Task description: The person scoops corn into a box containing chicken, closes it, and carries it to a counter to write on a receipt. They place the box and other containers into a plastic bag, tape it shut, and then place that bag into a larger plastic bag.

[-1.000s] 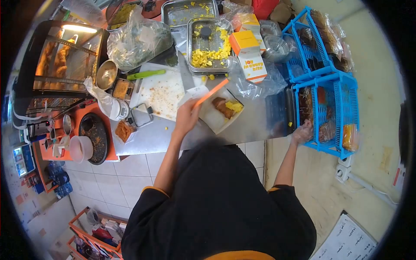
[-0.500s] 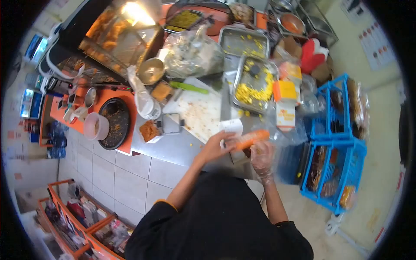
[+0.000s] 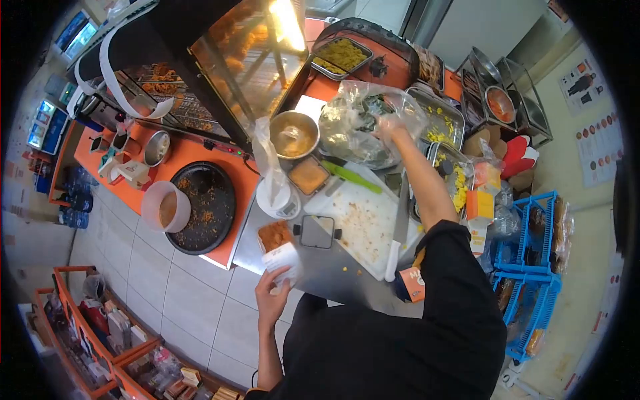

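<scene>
My left hand [image 3: 269,297] is closed around a white paper packet [image 3: 283,261] at the counter's front edge. Just beyond the packet lies a small container of reddish-brown crumbs [image 3: 274,235], with a square black-rimmed tray [image 3: 317,231] to its right. My right hand [image 3: 389,128], in a clear glove, reaches far forward into a large clear plastic bag [image 3: 347,130] that holds dark green, leafy-looking contents. Its fingers are blurred and partly hidden there. Below my right arm, a white-handled knife [image 3: 397,243] lies along a crumb-strewn white cutting board [image 3: 360,220].
A lit glass warming cabinet [image 3: 250,53] stands at the back left. Near it are a metal bowl [image 3: 294,134] and a round black tray [image 3: 212,207]. Metal trays with yellow bits [image 3: 460,183] lie right of the board. An orange-and-white box [image 3: 412,284] sits by the front edge.
Both hands have left the orange item they were at. My left hand has moved left and now holds the white packet; my right hand has stretched forward into the plastic bag. The view has shifted.
</scene>
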{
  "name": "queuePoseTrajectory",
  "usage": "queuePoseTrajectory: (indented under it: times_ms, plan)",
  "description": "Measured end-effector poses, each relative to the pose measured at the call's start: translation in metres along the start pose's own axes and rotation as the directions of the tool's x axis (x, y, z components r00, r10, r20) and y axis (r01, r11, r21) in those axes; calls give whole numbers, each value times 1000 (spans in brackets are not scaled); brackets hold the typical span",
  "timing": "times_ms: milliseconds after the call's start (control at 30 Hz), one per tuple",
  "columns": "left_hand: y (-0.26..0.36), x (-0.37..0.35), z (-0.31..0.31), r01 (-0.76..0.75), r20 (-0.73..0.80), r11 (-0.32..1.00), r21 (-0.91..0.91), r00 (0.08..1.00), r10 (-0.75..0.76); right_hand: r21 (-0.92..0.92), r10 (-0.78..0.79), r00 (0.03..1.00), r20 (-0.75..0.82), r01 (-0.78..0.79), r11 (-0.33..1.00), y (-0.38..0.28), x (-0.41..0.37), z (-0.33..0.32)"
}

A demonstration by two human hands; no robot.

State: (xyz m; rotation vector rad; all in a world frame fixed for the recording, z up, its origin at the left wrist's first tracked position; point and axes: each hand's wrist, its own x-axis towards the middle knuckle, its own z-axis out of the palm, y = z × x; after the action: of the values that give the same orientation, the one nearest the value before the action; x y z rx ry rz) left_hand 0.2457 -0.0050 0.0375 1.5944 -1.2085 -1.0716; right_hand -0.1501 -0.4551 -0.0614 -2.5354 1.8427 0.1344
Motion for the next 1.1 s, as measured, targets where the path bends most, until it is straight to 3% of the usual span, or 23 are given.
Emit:
queuePoseTrajectory:
  times_ms: [100,200,233,333,367,467,533,600,667,700,733,767,800,867,900,967,1000,1033,1067,1100]
  plan:
    - [-12,12,-18,26,-23,999,-47,999,-27,331,177,972,-152,-119,936,13,-8,27]
    - [-10,22,-22,54,47,996,-71,998,-51,283,110,984,-138,-67,957,21,-24,10]
    - [-8,28,-20,51,84,996,-78,995,-45,387,39,983,-180,34,921,19,-35,-9]
    - [7,44,-5,-40,192,999,-19,980,43,328,3,820,-573,226,917,15,-48,-27]
    - [14,48,4,-82,230,997,12,970,77,569,128,778,-615,326,755,14,-50,-30]
    - [25,50,39,-273,425,930,247,893,149,831,219,803,-555,522,193,-27,-116,-95]
    - [31,37,87,-449,526,869,210,801,286,914,234,885,-403,377,148,-55,-200,-162]
    - [32,8,146,-604,578,793,87,678,453,884,420,902,-101,-112,453,-73,-289,-206]
    - [39,-27,203,-695,636,716,58,579,510,994,255,962,-102,108,-9,-56,-379,-190]
    - [31,-41,228,-741,669,670,46,521,530,944,161,987,14,-66,323,-58,-418,-216]
    - [17,-55,253,-782,698,622,35,464,545,759,103,982,160,-189,623,-59,-454,-241]
    - [8,-65,272,-821,725,571,23,407,556,794,113,950,289,-304,525,-51,-490,-231]
    - [3,-70,286,-794,705,606,43,454,545,806,104,905,412,-416,422,-43,-520,-211]
    - [-4,-66,305,-736,654,670,94,554,516,599,215,897,385,-421,681,-39,-561,-171]
    - [-8,-57,310,-639,643,765,74,617,453,473,259,896,359,-415,777,-38,-579,-148]
    - [0,-43,314,-339,593,941,-22,753,285,932,341,924,176,-268,246,-51,-588,-89]
    - [11,-37,314,-152,551,981,-117,812,191,929,356,930,89,-206,307,-54,-579,-77]
    - [9,-29,316,-129,563,986,-104,810,165,917,369,929,0,-148,371,-58,-569,-66]
    - [5,-23,314,-105,578,990,-91,804,139,658,284,955,-91,-156,737,-56,-556,-61]
    - [3,-20,312,-78,595,994,-78,796,109,664,217,965,-149,-65,745,-54,-547,-52]
